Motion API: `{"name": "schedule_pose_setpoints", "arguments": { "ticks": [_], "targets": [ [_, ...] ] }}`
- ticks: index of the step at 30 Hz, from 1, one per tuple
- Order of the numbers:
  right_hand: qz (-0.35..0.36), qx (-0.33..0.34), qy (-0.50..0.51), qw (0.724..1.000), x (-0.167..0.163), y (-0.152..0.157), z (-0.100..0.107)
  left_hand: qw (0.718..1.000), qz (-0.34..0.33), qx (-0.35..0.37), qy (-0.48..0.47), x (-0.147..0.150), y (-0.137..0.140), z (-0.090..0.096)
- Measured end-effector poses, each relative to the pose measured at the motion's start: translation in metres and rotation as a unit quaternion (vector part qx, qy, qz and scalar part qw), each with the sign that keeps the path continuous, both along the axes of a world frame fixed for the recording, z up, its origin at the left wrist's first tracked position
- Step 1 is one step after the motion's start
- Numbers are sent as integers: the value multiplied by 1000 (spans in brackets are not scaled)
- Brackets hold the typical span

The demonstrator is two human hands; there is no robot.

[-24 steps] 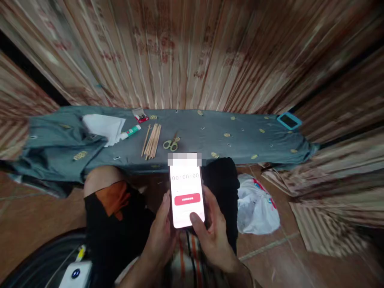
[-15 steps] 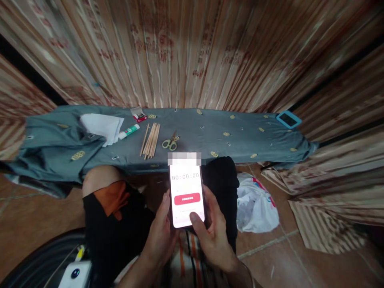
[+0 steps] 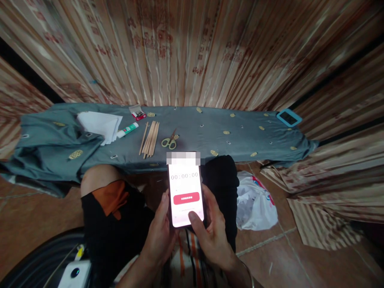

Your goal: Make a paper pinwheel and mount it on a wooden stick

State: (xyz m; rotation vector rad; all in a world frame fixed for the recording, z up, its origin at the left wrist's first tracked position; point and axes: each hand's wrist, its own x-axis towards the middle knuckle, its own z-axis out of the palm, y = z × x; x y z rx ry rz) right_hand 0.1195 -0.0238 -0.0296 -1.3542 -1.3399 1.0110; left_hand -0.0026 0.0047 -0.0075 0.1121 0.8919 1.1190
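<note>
A lit smartphone [image 3: 186,188] is held upright in both hands above my lap, its screen showing 00:00:00 over a red button. My left hand [image 3: 162,224] grips its left edge. My right hand [image 3: 211,228] wraps the right edge, with the thumb over the lower part of the screen. Beyond the phone, green-handled scissors [image 3: 169,141] lie on the cloth-covered surface [image 3: 192,140]. To their left are several thin wooden sticks [image 3: 151,139], a glue stick [image 3: 128,130], a small red box [image 3: 138,113] with its lid raised, and white paper sheets [image 3: 100,126].
A blue-framed device [image 3: 289,117] rests at the surface's right end. On the tiled floor at right is a white plastic bag [image 3: 256,204]. A white power bank [image 3: 75,274] with a cable sits at lower left. Patterned curtains [image 3: 186,52] hang behind and on both sides.
The view has shifted very slightly. Both hands keep the same hold on the smartphone, and the things on the cloth have not moved.
</note>
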Motion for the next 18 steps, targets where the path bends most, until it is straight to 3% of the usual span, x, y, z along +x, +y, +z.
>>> {"name": "schedule_pose_setpoints", "arguments": {
  "ticks": [9, 13, 18],
  "targets": [
    [-27, -10, -41, 999, -2, 3, -5, 1000, 1, 23, 9, -1, 5, -6],
    [-36, -28, -102, 994, -3, 11, -1, 999, 8, 51, 12, 2, 15, -11],
    [-41, -51, -126, 990, -5, 25, 3, 996, -18, 82, 29, 9, 31, -6]
  ]
}}
